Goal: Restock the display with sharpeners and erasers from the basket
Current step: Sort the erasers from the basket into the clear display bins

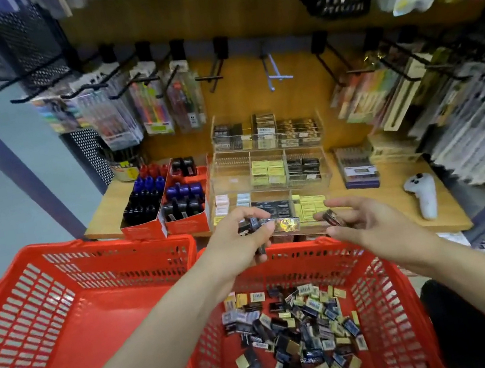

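Left hand [245, 237]: your fingers gripped several small dark packs.
Right hand [366, 221]: you pinched one dark pack.
Display [272, 178]: partly stocked, some compartments bare.
Basket [378, 296]: many erasers [298, 335] remained; much restocking seemed left.

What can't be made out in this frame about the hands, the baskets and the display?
Head view only:
- Left hand: how many small packs it holds; fingers cover them.
- Right hand: the dark item's type; blurred, partly covered.
- Eraser labels in the right basket: too small.
- Left basket: near corner cut off by the forearm and frame edge.
- Acrylic display: front row hidden by hands.
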